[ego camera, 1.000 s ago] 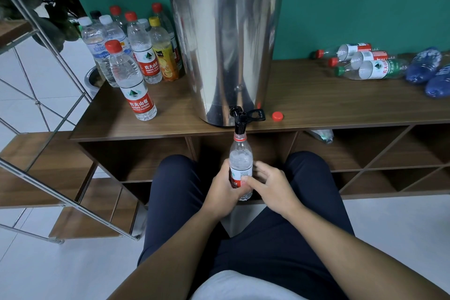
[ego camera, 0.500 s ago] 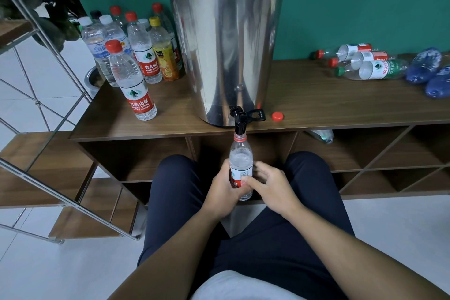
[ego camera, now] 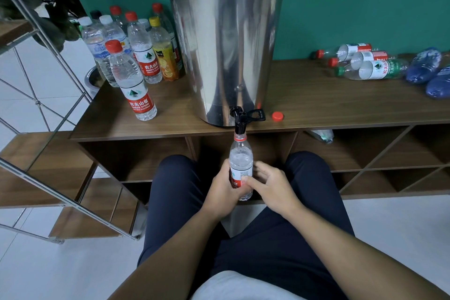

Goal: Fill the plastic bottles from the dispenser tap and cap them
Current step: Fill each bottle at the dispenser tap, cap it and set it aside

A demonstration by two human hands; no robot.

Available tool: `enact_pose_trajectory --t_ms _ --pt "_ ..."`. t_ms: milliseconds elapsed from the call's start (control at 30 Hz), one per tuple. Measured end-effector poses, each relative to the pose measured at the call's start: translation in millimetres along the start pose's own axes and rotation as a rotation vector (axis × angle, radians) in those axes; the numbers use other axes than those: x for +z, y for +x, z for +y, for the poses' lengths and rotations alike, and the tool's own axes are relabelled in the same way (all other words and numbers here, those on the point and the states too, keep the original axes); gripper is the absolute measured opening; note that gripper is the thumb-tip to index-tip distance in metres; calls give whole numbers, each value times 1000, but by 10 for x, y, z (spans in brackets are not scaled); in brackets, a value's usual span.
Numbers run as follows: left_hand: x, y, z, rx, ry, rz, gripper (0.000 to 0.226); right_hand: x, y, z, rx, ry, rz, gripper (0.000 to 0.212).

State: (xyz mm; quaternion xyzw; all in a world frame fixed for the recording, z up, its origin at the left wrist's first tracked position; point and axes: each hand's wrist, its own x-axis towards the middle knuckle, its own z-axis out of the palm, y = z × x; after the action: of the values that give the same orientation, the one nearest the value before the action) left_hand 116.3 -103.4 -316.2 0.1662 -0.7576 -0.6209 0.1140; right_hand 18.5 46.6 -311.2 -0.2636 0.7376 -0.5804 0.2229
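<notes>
A clear plastic bottle (ego camera: 241, 161) with a red neck ring stands upright under the black tap (ego camera: 239, 120) of the steel dispenser (ego camera: 226, 51), its open mouth right at the spout. My left hand (ego camera: 222, 190) grips the bottle's lower half from the left. My right hand (ego camera: 270, 186) holds it from the right, thumb pressed on the red label. A loose red cap (ego camera: 277, 116) lies on the wooden counter (ego camera: 328, 105) just right of the tap.
Several capped upright bottles (ego camera: 131, 80) stand left of the dispenser. Empty bottles (ego camera: 365, 69) and blue crushed ones (ego camera: 425, 66) lie at the counter's right end. Open shelf cubbies run below the counter. A metal rack frame (ego camera: 48, 129) slants at left.
</notes>
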Motion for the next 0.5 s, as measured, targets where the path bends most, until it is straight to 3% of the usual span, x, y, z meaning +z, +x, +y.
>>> enact_pose_trajectory --t_ms 500 --pt "-6 -25 64 13 -23 2 66 -24 -36 -70 0 6 -9 43"
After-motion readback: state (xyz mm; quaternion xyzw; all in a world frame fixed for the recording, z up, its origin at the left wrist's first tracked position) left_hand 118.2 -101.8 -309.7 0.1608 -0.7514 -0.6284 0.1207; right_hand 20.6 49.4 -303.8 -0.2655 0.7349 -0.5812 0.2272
